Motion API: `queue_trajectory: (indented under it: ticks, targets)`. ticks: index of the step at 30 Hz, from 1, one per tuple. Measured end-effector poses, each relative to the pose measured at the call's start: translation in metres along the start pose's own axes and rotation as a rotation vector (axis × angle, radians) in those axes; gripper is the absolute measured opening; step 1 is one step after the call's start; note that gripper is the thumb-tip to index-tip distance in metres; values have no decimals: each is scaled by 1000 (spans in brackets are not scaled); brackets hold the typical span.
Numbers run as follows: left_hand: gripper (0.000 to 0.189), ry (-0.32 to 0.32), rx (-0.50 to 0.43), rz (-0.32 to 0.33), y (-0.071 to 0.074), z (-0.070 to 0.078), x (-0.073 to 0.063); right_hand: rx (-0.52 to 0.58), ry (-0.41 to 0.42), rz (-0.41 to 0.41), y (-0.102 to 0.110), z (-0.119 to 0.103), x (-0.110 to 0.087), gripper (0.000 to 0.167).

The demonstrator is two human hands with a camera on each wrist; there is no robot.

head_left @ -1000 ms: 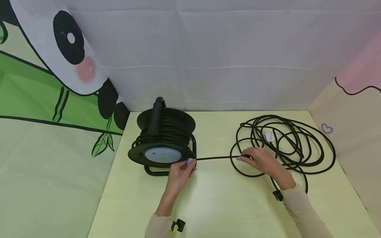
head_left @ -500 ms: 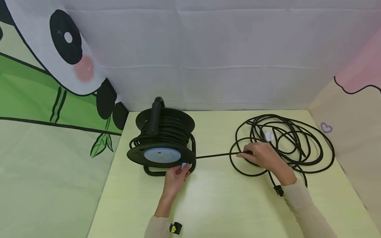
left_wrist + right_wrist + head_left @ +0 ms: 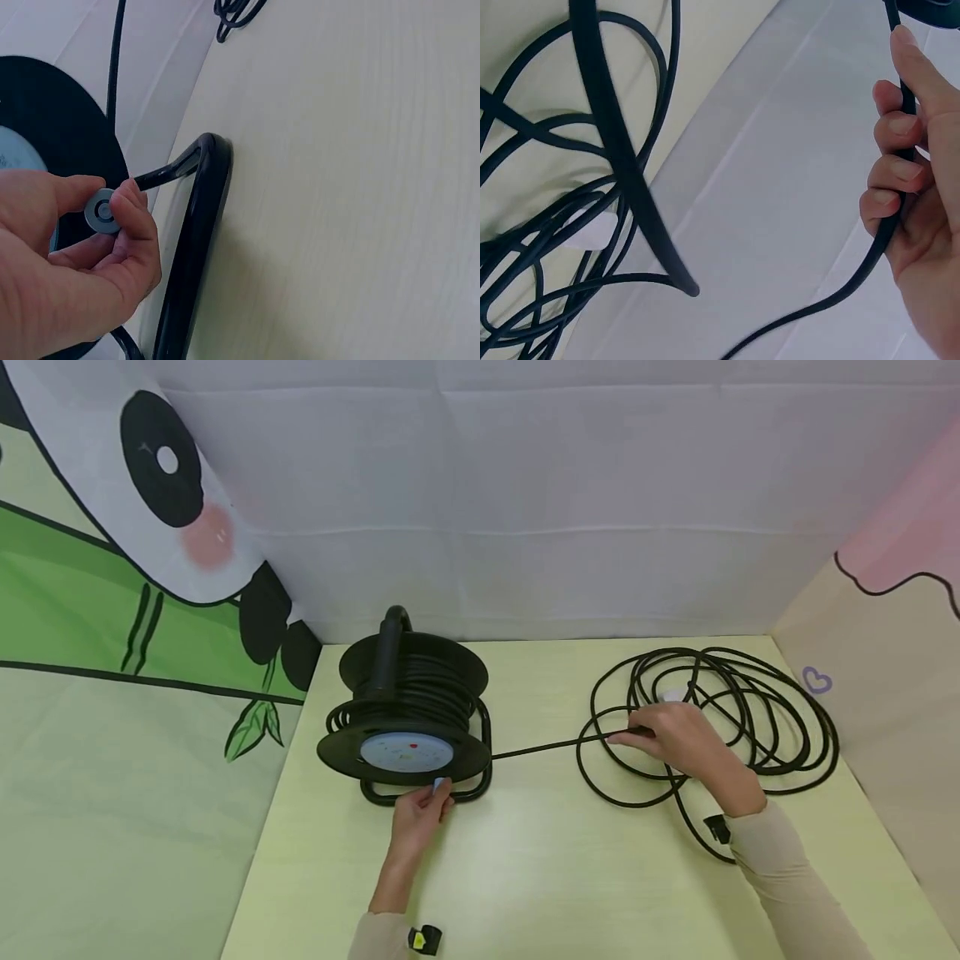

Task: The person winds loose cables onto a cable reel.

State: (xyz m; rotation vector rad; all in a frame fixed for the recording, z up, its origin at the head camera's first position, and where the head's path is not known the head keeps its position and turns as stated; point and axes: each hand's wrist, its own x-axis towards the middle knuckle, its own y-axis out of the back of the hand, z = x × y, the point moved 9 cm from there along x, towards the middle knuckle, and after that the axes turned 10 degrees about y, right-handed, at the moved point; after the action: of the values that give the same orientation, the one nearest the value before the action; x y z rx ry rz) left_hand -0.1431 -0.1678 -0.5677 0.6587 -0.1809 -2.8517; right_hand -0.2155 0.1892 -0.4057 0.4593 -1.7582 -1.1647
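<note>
A black cable reel (image 3: 408, 681) stands at the left of the table, with cable wound round its drum and a pale blue disc (image 3: 407, 752) on its front. My left hand (image 3: 422, 817) pinches a small pale knob (image 3: 103, 212) between thumb and fingers at the lower rim of the front flange. To the right, my right hand (image 3: 684, 742) grips the black cable (image 3: 543, 747), its fingers curled round it in the right wrist view. That cable runs straight from the reel to the hand and slopes upward. Loose loops of cable (image 3: 813, 752) lie beneath and beyond the right hand.
A white object (image 3: 592, 230) sits among the loops; its kind is unclear. The reel's tubular stand (image 3: 199, 240) rests on the pale table (image 3: 540, 860). A white cloth backdrop (image 3: 525, 510) hangs behind, and a printed one at the left (image 3: 90, 760).
My left hand has moved left and slightly down with the knob, and the red mark on the disc has shifted right. My right hand has risen a little, lifting the cable.
</note>
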Motion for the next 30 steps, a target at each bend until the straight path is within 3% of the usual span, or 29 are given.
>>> queue_trajectory:
  ticks: [5,11,14,18,24,30]
  targets:
    - [36,-5,-30,4,12,-4,1,-47,-2,36,10,6,-6,30]
    - [37,33,-61,31,29,-13,7,-99,4,81,23,10,-12,60]
    - [38,61,-65,41,36,-15,9,-139,-29,94,27,15,-17,68]
    - [40,78,-68,46,46,-16,10,-132,-99,97,28,22,-25,69]
    - [42,96,-86,55,58,-16,14,-77,-149,77,20,29,-35,55]
    - [42,121,-100,92,77,-12,10,-65,-177,93,18,32,-38,64]
